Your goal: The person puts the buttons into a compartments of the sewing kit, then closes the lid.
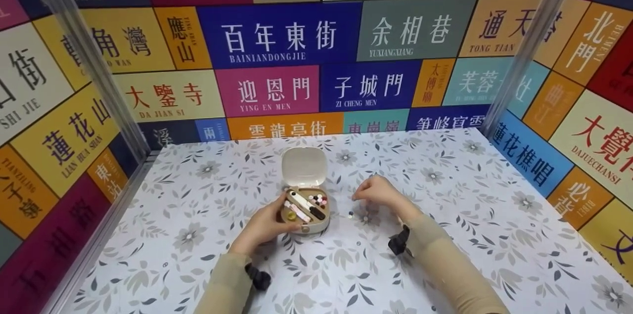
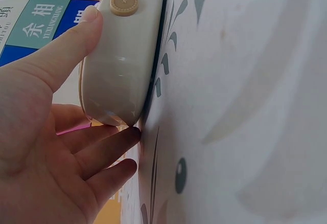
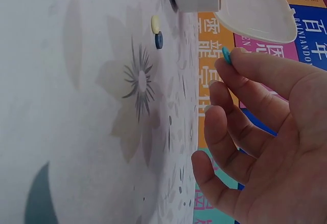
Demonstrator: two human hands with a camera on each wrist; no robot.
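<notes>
A small cream sewing box (image 1: 316,227) stands on the table with its lid (image 1: 304,166) raised. My left hand (image 1: 264,225) grips its left side, the thumb (image 2: 76,42) along the front near a tan button-shaped clasp (image 2: 123,4). Inside, a dark-tipped white tool (image 1: 306,204) lies diagonally, with several small white, black and pink pieces (image 1: 319,199) to its right. To the right of the box, my right hand (image 1: 381,194) pinches a small teal button (image 3: 226,55) between thumb and index finger, above the table. Its other fingers are loosely bent.
A yellow button (image 3: 155,23) and a dark blue button (image 3: 159,40) lie together on the table, right of the box. The floral tablecloth (image 1: 198,264) covers the table. Walls of coloured name signs (image 1: 279,34) enclose the back and sides.
</notes>
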